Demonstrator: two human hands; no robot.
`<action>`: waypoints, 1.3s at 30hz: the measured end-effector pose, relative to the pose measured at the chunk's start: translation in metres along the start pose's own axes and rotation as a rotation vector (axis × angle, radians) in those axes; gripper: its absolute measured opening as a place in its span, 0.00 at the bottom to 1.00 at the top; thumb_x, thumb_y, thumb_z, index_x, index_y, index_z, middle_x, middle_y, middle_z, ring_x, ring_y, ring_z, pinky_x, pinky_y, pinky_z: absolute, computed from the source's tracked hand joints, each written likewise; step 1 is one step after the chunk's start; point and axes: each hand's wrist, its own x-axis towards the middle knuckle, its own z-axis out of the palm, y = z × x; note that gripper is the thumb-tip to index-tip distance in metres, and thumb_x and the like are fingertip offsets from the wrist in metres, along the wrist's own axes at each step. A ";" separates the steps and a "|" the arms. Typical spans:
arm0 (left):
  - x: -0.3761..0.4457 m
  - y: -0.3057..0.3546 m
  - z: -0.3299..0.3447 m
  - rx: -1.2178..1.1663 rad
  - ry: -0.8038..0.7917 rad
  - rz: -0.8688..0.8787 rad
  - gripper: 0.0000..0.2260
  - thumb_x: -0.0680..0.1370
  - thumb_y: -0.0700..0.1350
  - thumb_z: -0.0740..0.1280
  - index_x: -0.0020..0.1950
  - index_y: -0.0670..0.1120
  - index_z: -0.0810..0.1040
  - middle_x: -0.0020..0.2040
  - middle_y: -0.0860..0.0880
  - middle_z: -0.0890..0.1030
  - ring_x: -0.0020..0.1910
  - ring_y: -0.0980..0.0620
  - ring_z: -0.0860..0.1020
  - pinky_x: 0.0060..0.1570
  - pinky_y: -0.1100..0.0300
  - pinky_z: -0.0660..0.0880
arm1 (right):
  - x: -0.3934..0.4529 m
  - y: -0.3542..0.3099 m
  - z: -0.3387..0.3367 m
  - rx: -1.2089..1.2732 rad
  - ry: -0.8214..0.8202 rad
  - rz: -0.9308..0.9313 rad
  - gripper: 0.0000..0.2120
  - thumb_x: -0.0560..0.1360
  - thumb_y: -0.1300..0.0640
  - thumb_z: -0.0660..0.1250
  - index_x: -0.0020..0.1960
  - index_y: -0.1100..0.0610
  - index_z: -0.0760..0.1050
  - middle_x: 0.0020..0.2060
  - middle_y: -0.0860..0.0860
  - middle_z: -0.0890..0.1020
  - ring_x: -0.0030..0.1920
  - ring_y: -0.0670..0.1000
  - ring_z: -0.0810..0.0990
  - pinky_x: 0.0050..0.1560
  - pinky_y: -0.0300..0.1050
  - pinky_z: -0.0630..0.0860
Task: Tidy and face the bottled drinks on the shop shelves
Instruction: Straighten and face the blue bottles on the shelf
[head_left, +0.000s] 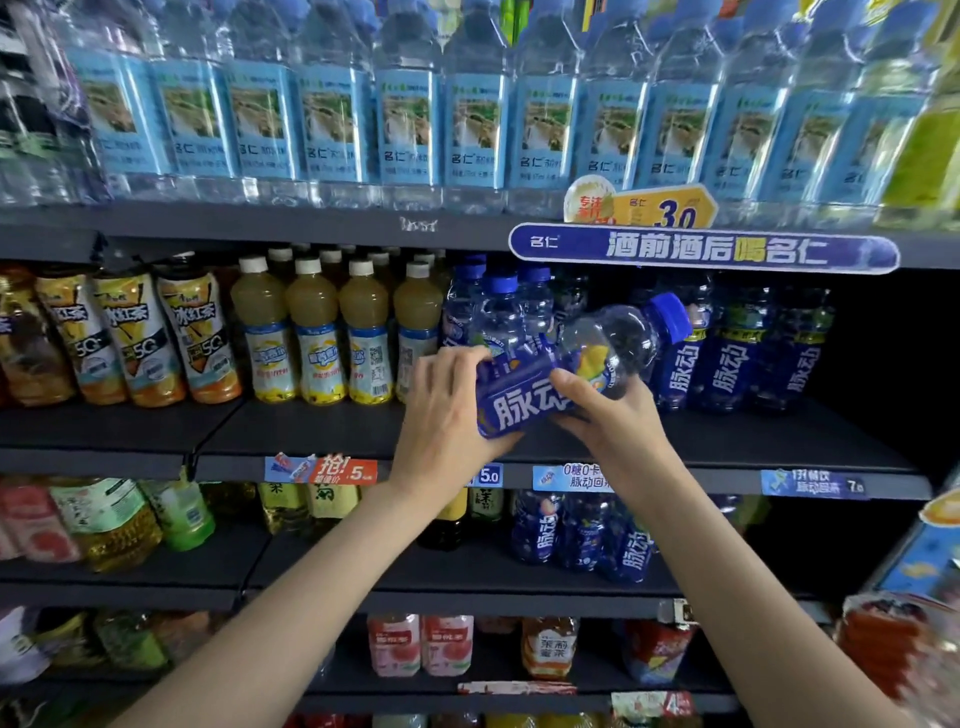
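On the middle shelf (311, 426), the far-left stock is already faced: the iced-tea bottles (130, 338) stand upright with labels out, and just right of them the yellow juice bottles (311, 338) form a neat row, though at least one shows its barcode side rather than its front. The step in hand looks to be the blue-labelled drinks further right.

The left hand (441, 410) comes up from the near left, forearm stretched toward the shelf, fingers curled round the base end of a blue bottle (561, 374). That bottle lies tilted almost on its side, lifted off the shelf board, its blue cap (670, 314) pointing up and to the right, its label turned toward the camera. The right hand (613, 415) reaches in from the near right and grips the same bottle at its waist, thumb over the label and the other fingers tucked beneath, as far as the angle shows.

Behind the held bottle stands a small cluster of like bottles, and to the right a row of dark blue bottles (737, 358) stands near, with a gap of bare shelf between them.

The next move probably calls for righting the bottle, label outward, and setting it at the front edge in that gap, without knocking its neighbours.
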 end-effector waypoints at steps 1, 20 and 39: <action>0.001 0.001 0.002 -0.040 -0.039 0.007 0.37 0.60 0.52 0.79 0.62 0.43 0.65 0.55 0.42 0.74 0.54 0.46 0.70 0.51 0.57 0.68 | 0.002 -0.001 -0.005 -0.030 0.002 -0.027 0.31 0.62 0.56 0.75 0.63 0.61 0.71 0.54 0.59 0.81 0.55 0.57 0.81 0.52 0.49 0.80; 0.027 -0.023 0.066 -0.336 -0.121 -0.409 0.30 0.69 0.47 0.75 0.65 0.38 0.65 0.61 0.41 0.69 0.61 0.44 0.71 0.61 0.54 0.69 | 0.035 0.000 -0.087 -0.536 0.333 -0.136 0.28 0.64 0.59 0.78 0.60 0.55 0.70 0.53 0.50 0.81 0.52 0.52 0.81 0.57 0.56 0.78; 0.056 -0.043 0.095 -0.304 -0.078 -0.491 0.35 0.66 0.50 0.77 0.64 0.39 0.64 0.60 0.42 0.71 0.61 0.45 0.71 0.56 0.59 0.67 | 0.101 0.049 -0.068 -1.003 0.445 -0.505 0.24 0.72 0.63 0.71 0.65 0.65 0.67 0.62 0.61 0.69 0.63 0.58 0.67 0.55 0.30 0.58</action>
